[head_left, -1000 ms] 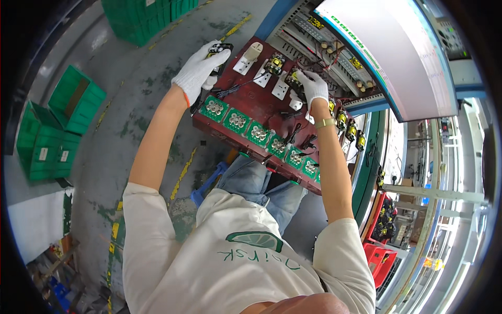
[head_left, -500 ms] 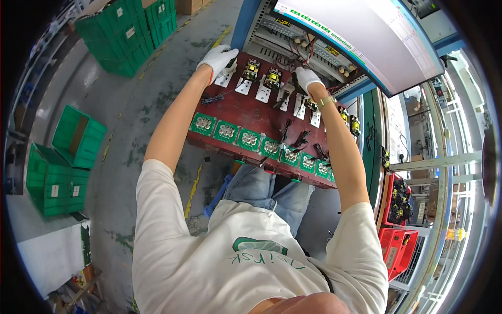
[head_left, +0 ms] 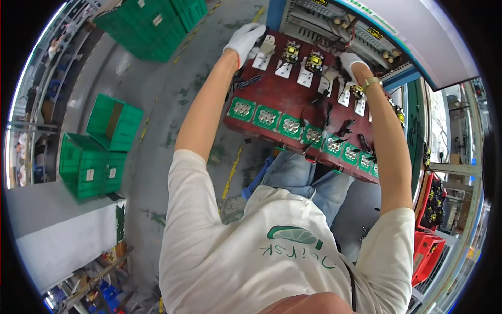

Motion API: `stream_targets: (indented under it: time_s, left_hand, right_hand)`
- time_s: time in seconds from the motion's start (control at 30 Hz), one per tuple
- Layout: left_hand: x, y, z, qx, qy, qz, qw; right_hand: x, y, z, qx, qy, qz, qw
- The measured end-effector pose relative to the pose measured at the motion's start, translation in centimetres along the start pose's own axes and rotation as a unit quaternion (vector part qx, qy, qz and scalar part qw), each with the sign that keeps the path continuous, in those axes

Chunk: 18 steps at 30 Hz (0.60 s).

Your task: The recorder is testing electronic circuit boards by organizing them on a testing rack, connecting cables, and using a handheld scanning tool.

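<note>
Left fingers [head_left: 257,30], half-bent, now beside adapter [head_left: 267,44]

Bright indoor light; screen [head_left: 434,47] washed pale (fisheye bends edges); corners black

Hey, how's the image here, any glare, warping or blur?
Head view: fisheye bends the monitor's edge, inside a black rim; bright, washed-out patches far right; green square boards fairly clear; small dark parts beside the gloved right hand indistinct.

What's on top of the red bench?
On the red bench: green boards along the near edge, white plates farther back, boards with yellow parts, black cables. The right forearm and gloved right hand hide patches toward its right side; what's under those can't be seen.
</note>
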<state>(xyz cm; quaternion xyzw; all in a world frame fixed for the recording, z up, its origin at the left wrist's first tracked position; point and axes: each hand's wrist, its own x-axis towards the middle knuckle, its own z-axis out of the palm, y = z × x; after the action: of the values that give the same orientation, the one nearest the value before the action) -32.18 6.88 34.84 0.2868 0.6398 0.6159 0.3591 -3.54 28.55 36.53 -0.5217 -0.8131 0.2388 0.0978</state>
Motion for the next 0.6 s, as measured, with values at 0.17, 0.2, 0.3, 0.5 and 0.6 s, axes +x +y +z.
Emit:
stream_targets:
  time_s: [0.17, 0.2, 0.3, 0.5, 0.6]
  left_hand:
    - [1.4, -0.8, 0.3, -0.014, -0.012, 0.019, 1.000]
    - [1.6, -0.9, 0.4, -0.003, -0.021, 0.017, 1.000]
    - [1.7, -0.9, 0.9, -0.002, -0.030, 0.027, 0.999]
    - [0.8, 1.2, 2.0, 0.118, 0.018, 0.000, 0.993]
    - [0.4, 1.6, 2.4, 0.138, 0.022, -0.004, 0.990]
  right_hand:
    - [0.2, 0.1, 2.0, -0.067, 0.001, -0.013, 0.998]
    - [0.2, 0.2, 2.7, -0.085, 0.005, -0.018, 0.996]
    - [0.7, 0.0, 4.8, -0.134, 0.024, -0.037, 0.990]
    - [-0.3, -1.9, 4.4, -0.174, 0.019, -0.030, 0.984]
    - [-2.5, -4.1, 2.6, -0.165, 0.006, -0.003, 0.986]
